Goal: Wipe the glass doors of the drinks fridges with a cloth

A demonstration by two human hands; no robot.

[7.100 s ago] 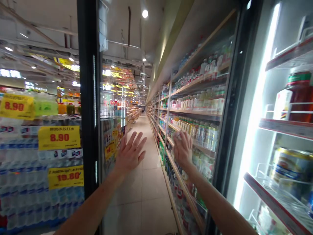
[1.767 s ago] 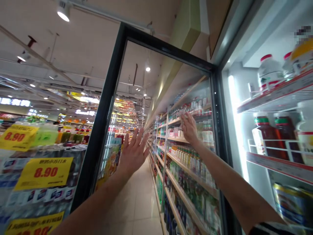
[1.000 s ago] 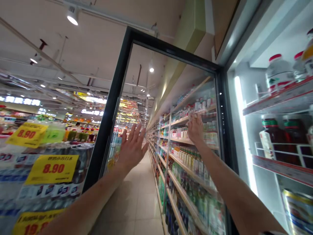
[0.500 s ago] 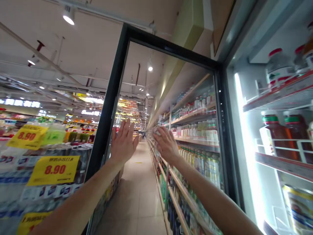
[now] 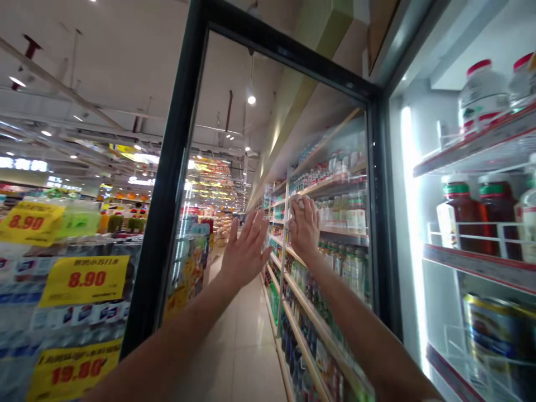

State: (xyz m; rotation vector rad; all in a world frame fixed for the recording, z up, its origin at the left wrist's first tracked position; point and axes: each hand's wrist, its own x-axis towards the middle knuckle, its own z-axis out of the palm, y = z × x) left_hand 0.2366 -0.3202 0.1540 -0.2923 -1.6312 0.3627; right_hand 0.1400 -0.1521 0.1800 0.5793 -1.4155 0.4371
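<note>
Pale wad (image 5: 300, 202) mostly hidden by right hand (image 5: 305, 231); material unclear. Left hand (image 5: 246, 248): palm hidden, glass contact can't tell. Both forearms cut off at bottom edge. Door frame (image 5: 170, 159) runs out of view below. Can (image 5: 489, 326) blurred, label unreadable. Small print on price sign (image 5: 86, 280) illegible. Far aisle goods too small.

The black-framed glass cooler door (image 5: 272, 151) stood upright and swung open, see-through, with faint reflections towards its hinged side. A small white wad (image 5: 300, 203), crumpled and mostly covered, sat under the fingers of the right hand (image 5: 305, 230), at the door's inner face.
</note>
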